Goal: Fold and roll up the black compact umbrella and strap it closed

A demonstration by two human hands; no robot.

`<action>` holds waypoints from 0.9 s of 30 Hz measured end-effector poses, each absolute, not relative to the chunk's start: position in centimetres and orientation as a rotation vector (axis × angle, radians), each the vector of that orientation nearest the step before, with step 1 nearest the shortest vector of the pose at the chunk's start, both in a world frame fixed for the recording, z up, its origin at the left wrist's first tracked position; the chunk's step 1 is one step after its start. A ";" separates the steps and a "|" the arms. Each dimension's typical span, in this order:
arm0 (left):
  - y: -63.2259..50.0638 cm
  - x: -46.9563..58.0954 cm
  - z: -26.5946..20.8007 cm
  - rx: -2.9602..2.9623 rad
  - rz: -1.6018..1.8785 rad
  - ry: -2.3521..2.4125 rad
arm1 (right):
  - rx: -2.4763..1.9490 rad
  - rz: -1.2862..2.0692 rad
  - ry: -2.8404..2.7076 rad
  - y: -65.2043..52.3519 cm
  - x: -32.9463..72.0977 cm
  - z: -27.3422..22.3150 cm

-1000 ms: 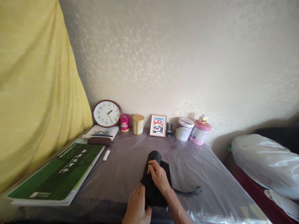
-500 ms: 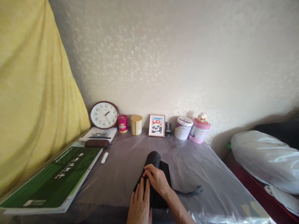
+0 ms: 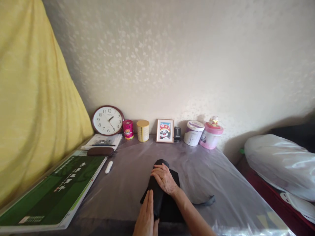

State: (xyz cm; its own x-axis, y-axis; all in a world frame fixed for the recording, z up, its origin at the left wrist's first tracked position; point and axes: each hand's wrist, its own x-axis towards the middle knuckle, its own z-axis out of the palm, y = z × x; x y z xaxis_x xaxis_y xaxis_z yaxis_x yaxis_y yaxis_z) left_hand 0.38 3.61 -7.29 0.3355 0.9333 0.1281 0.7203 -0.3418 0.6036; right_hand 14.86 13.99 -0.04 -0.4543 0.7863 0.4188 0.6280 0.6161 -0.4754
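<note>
A black fabric roll (image 3: 158,196) lies lengthwise on the table, pointing away from me, with a flat black flap (image 3: 174,209) spread along its right side. My right hand (image 3: 164,178) is wrapped over the upper part of the roll, its fingers curving across to the left. Along the lower left side presses my left hand (image 3: 147,211), fingers straight and held together, thumb at the near end. From under my right forearm a dark strap (image 3: 208,201) trails out to the right. The underside of the roll is hidden.
At the left are a green book (image 3: 56,193), a brown case (image 3: 100,151) and a small white object (image 3: 108,167). Along the wall stand a clock (image 3: 108,120), a yellow-lidded can (image 3: 143,131), a picture frame (image 3: 165,130) and a pink-lidded tub (image 3: 211,136).
My right hand has spread further over the top of the roll. My left fingers have slid down from its top to its left side. The roll looks fuller toward the near end.
</note>
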 end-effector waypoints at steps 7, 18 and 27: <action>3.5 0.4 -6.7 2.059 0.740 1.417 | -1.271 0.378 -2.069 18.0 15.2 -0.5; 2.4 1.5 -4.6 1.981 0.837 1.479 | -1.709 0.534 -1.392 14.1 23.1 -1.4; 2.3 2.0 -5.0 2.030 0.937 1.519 | -1.789 0.626 -1.411 9.5 21.4 -2.0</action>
State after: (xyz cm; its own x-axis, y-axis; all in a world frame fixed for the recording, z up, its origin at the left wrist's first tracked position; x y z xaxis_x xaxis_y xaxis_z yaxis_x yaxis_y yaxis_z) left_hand 2.02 2.34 -4.96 0.1692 0.9514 0.2573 0.6569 -0.3035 0.6902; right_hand 21.37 9.47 -1.99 0.2695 0.9600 0.0760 0.5881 -0.1016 -0.8024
